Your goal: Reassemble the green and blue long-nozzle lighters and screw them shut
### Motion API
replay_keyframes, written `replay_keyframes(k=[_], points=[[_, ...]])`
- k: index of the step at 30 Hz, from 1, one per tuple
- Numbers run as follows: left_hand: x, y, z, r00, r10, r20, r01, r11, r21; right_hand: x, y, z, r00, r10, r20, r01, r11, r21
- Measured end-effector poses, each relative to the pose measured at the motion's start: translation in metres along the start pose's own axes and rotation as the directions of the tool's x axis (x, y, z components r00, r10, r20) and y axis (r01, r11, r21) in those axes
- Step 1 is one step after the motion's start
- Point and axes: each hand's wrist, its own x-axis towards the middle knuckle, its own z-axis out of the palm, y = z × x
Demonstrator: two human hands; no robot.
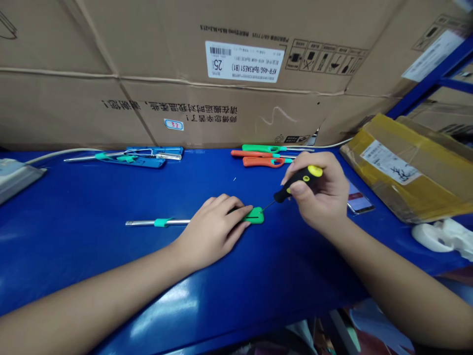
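Note:
A green long-necked lighter (255, 215) lies flat on the blue table, its metal tube with a teal collar pointing left. My left hand (210, 229) is closed over the lighter's handle, pressing it down and covering its middle. In my right hand (325, 195) is a black and yellow screwdriver (295, 186), held at a slant. Its thin shaft runs down to the right end of the green handle, where the tip meets the plastic near a small hole or screw; which of these, I cannot tell.
Behind lie orange and green lighters (262, 161) and, farther left, a blue lighter (148, 158) in opened pieces. A large cardboard box (166, 98) walls off the back. At right are a taped parcel (399, 167), a phone (359, 199) and a white object (441, 236).

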Motion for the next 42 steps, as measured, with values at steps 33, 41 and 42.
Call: replay_keyframes(k=[33,41,42], points=[[0.000,-0.001,-0.002,1.000,-0.010,0.009,0.010,1.000,-0.026,0.023,-0.013,-0.005,0.969,0.111,0.220,-0.132,0.987,0.086],[-0.001,0.000,-0.001,1.000,-0.008,0.007,0.008,0.999,-0.033,0.027,-0.009,-0.004,0.993,-0.015,0.119,0.036,0.984,-0.172],[-0.001,0.000,-0.001,1.000,-0.008,0.005,0.009,0.999,-0.032,0.027,-0.009,-0.006,0.987,-0.005,0.160,0.030,0.988,-0.152]])
